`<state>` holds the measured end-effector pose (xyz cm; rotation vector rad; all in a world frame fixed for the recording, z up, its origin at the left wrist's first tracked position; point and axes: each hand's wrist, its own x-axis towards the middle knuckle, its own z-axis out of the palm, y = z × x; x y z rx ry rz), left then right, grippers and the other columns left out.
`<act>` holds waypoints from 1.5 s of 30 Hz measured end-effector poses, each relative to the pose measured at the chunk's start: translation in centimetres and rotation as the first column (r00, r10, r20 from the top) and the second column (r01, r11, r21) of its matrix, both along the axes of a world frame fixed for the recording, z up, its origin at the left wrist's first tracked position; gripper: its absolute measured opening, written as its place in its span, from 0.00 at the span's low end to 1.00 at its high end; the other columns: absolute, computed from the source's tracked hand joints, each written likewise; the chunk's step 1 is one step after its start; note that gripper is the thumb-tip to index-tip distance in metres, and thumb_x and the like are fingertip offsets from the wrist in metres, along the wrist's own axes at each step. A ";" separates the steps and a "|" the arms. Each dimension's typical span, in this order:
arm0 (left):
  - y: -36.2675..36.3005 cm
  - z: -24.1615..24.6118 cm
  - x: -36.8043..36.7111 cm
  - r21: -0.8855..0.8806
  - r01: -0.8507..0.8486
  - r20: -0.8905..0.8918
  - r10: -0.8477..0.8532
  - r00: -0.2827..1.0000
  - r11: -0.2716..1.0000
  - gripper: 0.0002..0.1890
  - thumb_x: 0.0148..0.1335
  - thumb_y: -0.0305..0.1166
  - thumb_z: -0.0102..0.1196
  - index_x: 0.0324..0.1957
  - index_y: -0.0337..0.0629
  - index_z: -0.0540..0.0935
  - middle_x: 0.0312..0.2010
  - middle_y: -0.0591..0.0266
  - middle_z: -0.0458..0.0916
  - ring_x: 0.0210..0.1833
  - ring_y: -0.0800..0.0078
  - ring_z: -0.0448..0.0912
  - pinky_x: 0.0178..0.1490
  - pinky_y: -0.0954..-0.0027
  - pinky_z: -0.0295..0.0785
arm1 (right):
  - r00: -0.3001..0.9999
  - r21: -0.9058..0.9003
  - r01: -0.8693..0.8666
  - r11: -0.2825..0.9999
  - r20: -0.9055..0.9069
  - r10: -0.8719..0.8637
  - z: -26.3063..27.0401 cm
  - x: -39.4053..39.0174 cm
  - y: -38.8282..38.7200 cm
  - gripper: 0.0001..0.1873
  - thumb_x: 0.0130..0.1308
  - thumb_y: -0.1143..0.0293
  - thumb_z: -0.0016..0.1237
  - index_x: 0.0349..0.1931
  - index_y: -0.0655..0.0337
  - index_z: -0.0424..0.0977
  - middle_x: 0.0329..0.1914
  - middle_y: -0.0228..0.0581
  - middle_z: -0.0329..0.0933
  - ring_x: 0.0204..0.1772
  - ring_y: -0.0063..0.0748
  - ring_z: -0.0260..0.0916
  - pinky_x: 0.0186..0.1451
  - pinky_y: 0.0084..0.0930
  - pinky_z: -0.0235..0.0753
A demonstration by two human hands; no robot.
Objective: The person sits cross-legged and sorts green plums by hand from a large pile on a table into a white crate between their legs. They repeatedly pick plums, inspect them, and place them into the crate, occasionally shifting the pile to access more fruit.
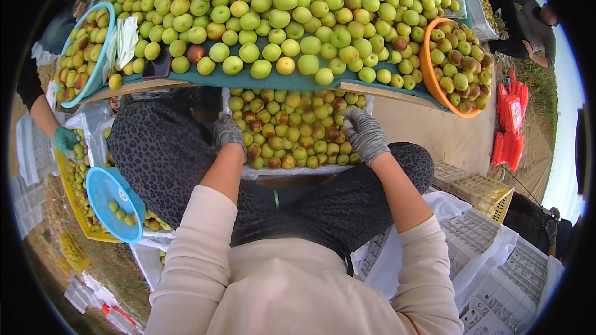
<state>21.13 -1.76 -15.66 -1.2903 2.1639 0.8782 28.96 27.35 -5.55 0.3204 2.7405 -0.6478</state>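
Note:
My left hand (228,131), in a grey knit glove, rests at the left rim of a plastic-lined crate (227,102) between my knees; its fingers are partly hidden, and whether it grips the rim is unclear. The crate holds a layer of green and reddish-brown jujube-like fruit (291,125). At the crate's right side, my right hand (365,134), gloved the same way, has curled fingers over the edge of the fruit; no held fruit shows. Beyond the crate, many green fruits (285,0) lie heaped on a table with a green cloth (298,81).
An orange basket (426,63) of browner fruit stands at the table's right, a blue one (111,23) at its left. A smartphone (158,64) lies near the edge. A co-worker's green-gloved hand (65,142) is over fruit at left, above a blue basket (100,195). Crates (470,186) stand right.

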 end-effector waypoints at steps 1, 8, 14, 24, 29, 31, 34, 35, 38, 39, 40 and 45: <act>0.0 -0.3 0.1 0.012 0.001 -0.040 0.000 0.999 1.000 0.31 0.69 0.51 0.29 0.54 0.33 0.73 0.50 0.46 0.77 0.54 0.53 0.75 0.59 0.60 0.67 | 0.990 -0.046 -0.004 0.999 -0.142 -0.003 0.9 -0.6 -0.4 0.15 0.61 0.67 0.47 0.48 0.55 0.72 0.43 0.48 0.74 0.48 0.51 0.72 0.54 0.40 0.72; -0.5 -0.3 0.1 0.091 0.048 -0.117 -0.038 0.992 0.995 0.29 0.69 0.48 0.33 0.55 0.31 0.72 0.53 0.44 0.75 0.55 0.52 0.74 0.58 0.59 0.67 | 0.861 0.037 -0.037 0.999 -0.507 0.051 4.6 -8.2 -0.2 0.19 0.56 0.74 0.50 0.50 0.52 0.71 0.50 0.43 0.70 0.49 0.45 0.71 0.53 0.36 0.74; -0.8 0.3 0.5 0.148 0.039 -0.104 -0.024 0.994 0.988 0.28 0.67 0.47 0.34 0.56 0.31 0.71 0.56 0.44 0.72 0.59 0.52 0.71 0.61 0.61 0.65 | 0.912 0.324 -0.164 0.932 -0.310 0.268 4.7 -10.6 -0.5 0.20 0.54 0.70 0.53 0.50 0.51 0.70 0.50 0.42 0.69 0.49 0.45 0.72 0.51 0.36 0.75; 0.0 0.1 0.3 0.057 0.124 -0.103 -0.117 0.988 0.991 0.25 0.69 0.48 0.36 0.53 0.36 0.72 0.51 0.46 0.76 0.55 0.53 0.74 0.58 0.57 0.66 | 0.477 -0.846 0.501 -0.183 0.446 -0.757 4.4 -5.6 4.9 0.09 0.60 0.62 0.44 0.36 0.54 0.66 0.26 0.39 0.68 0.14 0.25 0.57 0.13 0.16 0.60; -0.5 -0.5 0.6 0.077 0.159 -0.154 -0.146 0.977 0.984 0.24 0.69 0.47 0.36 0.52 0.36 0.73 0.49 0.48 0.77 0.53 0.54 0.75 0.57 0.58 0.67 | 0.608 -0.782 0.420 -0.460 0.619 -0.497 6.3 -9.5 3.6 0.07 0.63 0.63 0.42 0.34 0.55 0.64 0.28 0.40 0.68 0.15 0.23 0.56 0.11 0.16 0.55; -0.4 -0.7 0.6 0.053 0.164 -0.158 -0.154 0.975 0.985 0.23 0.69 0.46 0.36 0.51 0.36 0.73 0.49 0.48 0.77 0.52 0.54 0.75 0.57 0.59 0.67 | 0.628 -0.878 0.444 -0.179 0.447 -0.637 6.6 -11.2 2.7 0.08 0.65 0.68 0.42 0.42 0.59 0.67 0.29 0.38 0.70 0.19 0.26 0.63 0.15 0.14 0.62; -0.4 -1.1 0.7 0.046 0.174 -0.187 -0.163 0.969 0.984 0.23 0.69 0.46 0.37 0.51 0.36 0.72 0.49 0.47 0.77 0.53 0.53 0.75 0.57 0.58 0.67 | 0.806 -0.644 0.402 0.651 -0.088 -0.586 6.9 -12.5 3.3 0.12 0.60 0.77 0.47 0.45 0.63 0.73 0.35 0.39 0.78 0.29 0.25 0.73 0.26 0.22 0.75; -0.3 -1.2 0.7 0.029 0.183 -0.188 -0.175 0.966 0.983 0.23 0.69 0.46 0.37 0.51 0.36 0.72 0.49 0.47 0.76 0.53 0.53 0.75 0.57 0.58 0.67 | 0.790 -0.529 0.443 0.724 -0.151 -0.594 6.9 -12.8 3.8 0.13 0.60 0.77 0.47 0.46 0.63 0.73 0.37 0.38 0.78 0.31 0.24 0.73 0.31 0.22 0.76; -0.2 -1.5 0.8 0.049 0.166 -0.156 -0.157 0.975 0.985 0.26 0.68 0.47 0.40 0.57 0.36 0.69 0.53 0.43 0.74 0.56 0.49 0.72 0.59 0.56 0.65 | 0.786 -0.279 0.443 0.852 -0.337 -0.519 6.7 -14.4 5.7 0.18 0.58 0.74 0.50 0.51 0.61 0.74 0.44 0.41 0.79 0.44 0.30 0.76 0.54 0.25 0.74; -0.1 -1.6 0.8 0.032 0.169 -0.149 -0.162 0.975 0.985 0.26 0.68 0.47 0.40 0.57 0.36 0.69 0.53 0.43 0.74 0.57 0.49 0.72 0.59 0.56 0.65 | 0.811 -0.172 0.390 0.905 -0.402 -0.426 6.7 -15.2 6.2 0.19 0.58 0.72 0.51 0.52 0.61 0.73 0.45 0.42 0.79 0.46 0.32 0.75 0.55 0.28 0.73; -0.1 -1.7 0.8 0.037 0.172 -0.136 -0.166 0.977 0.984 0.26 0.68 0.47 0.40 0.57 0.36 0.69 0.54 0.43 0.73 0.57 0.49 0.72 0.59 0.56 0.65 | 0.826 -0.042 0.393 0.919 -0.423 -0.373 6.8 -16.0 6.6 0.20 0.58 0.70 0.52 0.53 0.60 0.72 0.46 0.43 0.78 0.49 0.35 0.75 0.56 0.30 0.72; -0.2 -1.3 0.7 -0.025 0.207 -0.144 -0.208 0.967 0.978 0.26 0.68 0.48 0.39 0.57 0.37 0.69 0.56 0.45 0.71 0.58 0.50 0.71 0.59 0.56 0.66 | 0.911 0.164 0.326 0.931 -0.316 -0.264 6.4 -18.8 6.2 0.27 0.58 0.61 0.55 0.57 0.59 0.67 0.51 0.47 0.75 0.54 0.43 0.73 0.59 0.35 0.70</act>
